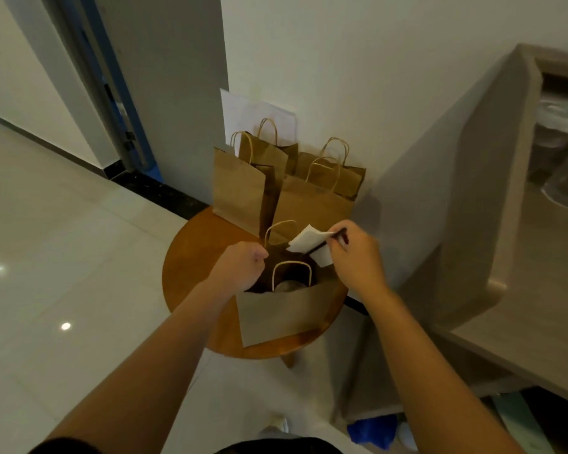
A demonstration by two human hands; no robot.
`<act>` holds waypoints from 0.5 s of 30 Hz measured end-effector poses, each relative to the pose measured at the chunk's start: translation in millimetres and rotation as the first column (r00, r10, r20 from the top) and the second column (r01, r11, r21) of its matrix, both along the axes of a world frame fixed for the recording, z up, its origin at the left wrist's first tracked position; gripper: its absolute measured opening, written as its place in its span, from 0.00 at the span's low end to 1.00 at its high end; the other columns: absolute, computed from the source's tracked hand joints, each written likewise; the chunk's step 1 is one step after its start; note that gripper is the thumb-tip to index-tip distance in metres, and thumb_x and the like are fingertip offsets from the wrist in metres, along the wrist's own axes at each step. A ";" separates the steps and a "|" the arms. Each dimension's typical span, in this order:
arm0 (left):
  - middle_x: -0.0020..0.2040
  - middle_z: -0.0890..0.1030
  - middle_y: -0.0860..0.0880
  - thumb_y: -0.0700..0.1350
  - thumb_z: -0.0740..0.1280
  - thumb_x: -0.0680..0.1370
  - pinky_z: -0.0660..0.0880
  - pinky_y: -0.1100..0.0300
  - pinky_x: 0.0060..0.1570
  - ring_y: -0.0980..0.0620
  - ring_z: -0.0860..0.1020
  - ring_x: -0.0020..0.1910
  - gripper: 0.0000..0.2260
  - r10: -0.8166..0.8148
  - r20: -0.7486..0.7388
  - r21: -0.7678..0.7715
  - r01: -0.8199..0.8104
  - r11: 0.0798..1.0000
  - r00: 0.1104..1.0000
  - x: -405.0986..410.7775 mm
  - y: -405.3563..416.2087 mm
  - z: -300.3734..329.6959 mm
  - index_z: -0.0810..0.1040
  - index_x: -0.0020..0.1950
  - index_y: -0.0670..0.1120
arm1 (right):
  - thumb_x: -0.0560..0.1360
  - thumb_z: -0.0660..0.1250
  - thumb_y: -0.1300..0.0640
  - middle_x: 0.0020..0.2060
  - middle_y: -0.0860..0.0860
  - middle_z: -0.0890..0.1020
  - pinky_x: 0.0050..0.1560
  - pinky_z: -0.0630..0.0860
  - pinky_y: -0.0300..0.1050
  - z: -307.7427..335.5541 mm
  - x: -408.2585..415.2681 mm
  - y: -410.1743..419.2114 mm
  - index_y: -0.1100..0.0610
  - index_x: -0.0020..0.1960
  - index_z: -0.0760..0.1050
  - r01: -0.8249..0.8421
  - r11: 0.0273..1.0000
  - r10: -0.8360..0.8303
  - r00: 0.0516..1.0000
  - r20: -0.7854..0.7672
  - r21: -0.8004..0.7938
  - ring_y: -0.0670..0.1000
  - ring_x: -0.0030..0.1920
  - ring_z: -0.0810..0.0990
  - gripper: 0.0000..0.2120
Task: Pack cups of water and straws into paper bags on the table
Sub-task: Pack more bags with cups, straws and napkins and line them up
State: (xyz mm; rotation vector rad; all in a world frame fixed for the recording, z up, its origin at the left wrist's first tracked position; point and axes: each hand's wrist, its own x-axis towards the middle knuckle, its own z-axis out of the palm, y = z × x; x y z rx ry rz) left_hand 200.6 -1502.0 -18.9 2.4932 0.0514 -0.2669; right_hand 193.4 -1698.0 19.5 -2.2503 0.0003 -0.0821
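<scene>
A round wooden table (pixel 191 280) is seen at the centre of the frame, standing on a pale tiled floor (pixel 63 257). At its near edge an open paper bag (pixel 282 316) stands upright, and the pale top of a cup (pixel 286 286) is glimpsed inside it, below the near handle. The far handle of this bag is pinched by the left hand (pixel 243 267), whose fingers are curled closed around the cord at the bag's left rim. Just right of centre, the right hand (pixel 354 253) is held over the bag's mouth; a dark straw (pixel 322 248) and a white napkin (pixel 312 245) are gripped together between its fingertips, the straw slanting down towards the opening.

Behind the open bag, towards the upper centre, three more paper bags (pixel 240 188) are stood upright against a white wall (pixel 374 77), their twisted handles raised. A white sheet (pixel 259 116) is propped behind them. No brand, label or writing can be read on any bag or on the sheet. A beige counter (pixel 492 224) fills the right side of the frame.
</scene>
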 end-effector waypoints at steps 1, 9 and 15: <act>0.55 0.79 0.50 0.42 0.60 0.80 0.72 0.63 0.53 0.53 0.77 0.54 0.11 -0.029 0.006 0.020 0.029 0.999 1.000 9.4 2.2 -2.7 0.78 0.60 0.48 | 0.79 0.61 0.57 0.39 0.44 0.73 0.36 0.67 0.31 -5.1 9.7 1.3 0.48 0.46 0.70 -0.015 1.000 0.015 0.999 -0.046 0.008 0.42 0.41 0.73 0.05; 0.54 0.81 0.49 0.42 0.59 0.80 0.72 0.63 0.47 0.51 0.78 0.50 0.11 -0.156 -0.052 0.039 0.158 0.987 0.986 56.1 16.1 -19.0 0.79 0.59 0.48 | 0.76 0.66 0.59 0.36 0.46 0.75 0.31 0.67 0.34 -42.8 51.2 28.3 0.51 0.43 0.74 -0.212 0.977 0.204 0.927 -0.314 0.008 0.45 0.37 0.74 0.05; 0.47 0.81 0.52 0.43 0.60 0.79 0.74 0.62 0.43 0.54 0.78 0.46 0.09 -0.214 -0.081 -0.013 0.214 0.977 0.973 79.3 24.6 -21.0 0.78 0.47 0.54 | 0.73 0.70 0.61 0.29 0.52 0.71 0.32 0.67 0.39 -53.6 69.1 63.2 0.59 0.33 0.69 -0.275 0.961 0.248 0.819 -0.517 0.024 0.49 0.32 0.71 0.13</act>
